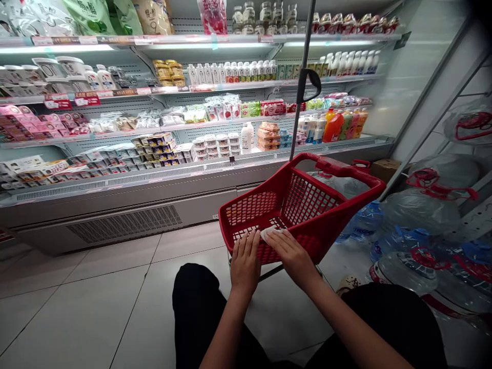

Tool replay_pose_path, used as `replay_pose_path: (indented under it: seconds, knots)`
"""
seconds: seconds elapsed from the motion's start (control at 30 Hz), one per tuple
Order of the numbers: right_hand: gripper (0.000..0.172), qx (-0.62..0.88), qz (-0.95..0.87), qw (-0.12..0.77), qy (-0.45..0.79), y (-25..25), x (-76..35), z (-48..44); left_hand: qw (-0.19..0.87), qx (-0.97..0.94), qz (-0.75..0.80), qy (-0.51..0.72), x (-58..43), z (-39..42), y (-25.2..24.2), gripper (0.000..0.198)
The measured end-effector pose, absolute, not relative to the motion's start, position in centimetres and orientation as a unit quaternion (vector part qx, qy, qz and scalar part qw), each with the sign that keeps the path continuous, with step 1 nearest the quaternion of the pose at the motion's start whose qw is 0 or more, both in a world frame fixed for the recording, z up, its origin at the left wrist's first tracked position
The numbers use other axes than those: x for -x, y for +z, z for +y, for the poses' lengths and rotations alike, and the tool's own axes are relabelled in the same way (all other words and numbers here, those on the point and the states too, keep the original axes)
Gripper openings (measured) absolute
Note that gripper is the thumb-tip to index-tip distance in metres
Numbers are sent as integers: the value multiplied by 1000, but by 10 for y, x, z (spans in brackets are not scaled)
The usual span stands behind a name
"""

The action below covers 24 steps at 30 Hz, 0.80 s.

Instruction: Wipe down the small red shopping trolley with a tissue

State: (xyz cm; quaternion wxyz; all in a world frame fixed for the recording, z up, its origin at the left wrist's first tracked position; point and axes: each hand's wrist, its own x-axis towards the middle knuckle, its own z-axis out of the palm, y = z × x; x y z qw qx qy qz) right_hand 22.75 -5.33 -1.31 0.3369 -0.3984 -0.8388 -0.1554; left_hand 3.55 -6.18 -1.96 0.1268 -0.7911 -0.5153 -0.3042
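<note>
Right grip point(289, 252) clamped on bunched white cloth point(266, 232), left grip point(246, 256) holding glossy red cart point(322, 237), lattice-sided, plastic

the left hand point(246, 259) points forward, palm down, and the right hand point(294, 253) slants toward it.

"0" on a white tub point(49, 67)

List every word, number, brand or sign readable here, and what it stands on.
"0": white tub, second shelf from top, left.
"0": tan pouch, top shelf.
Too blurred or small to quote surely: Chinese characters on the green pouch, red shelf signs, white bottles.
Red shopping cart: nothing legible.
</note>
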Motion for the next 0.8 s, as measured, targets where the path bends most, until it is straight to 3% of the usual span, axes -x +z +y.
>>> replay_pose_path:
  seconds: [0.33, 0.63, 0.8]
  knots:
    - [78, 528, -730, 384, -203, 36, -321, -53, 122, 788, -514, -316, -34, -68, -10, 82]
    - [74, 438, -803, 346, -211, -29, -201, -66, 141, 754, -587, -261, -61, -66, -14, 81]
    - [73, 416, -827, 323, -195, -18, -221, -63, 165, 763, -580, -233, -51, -63, -11, 82]
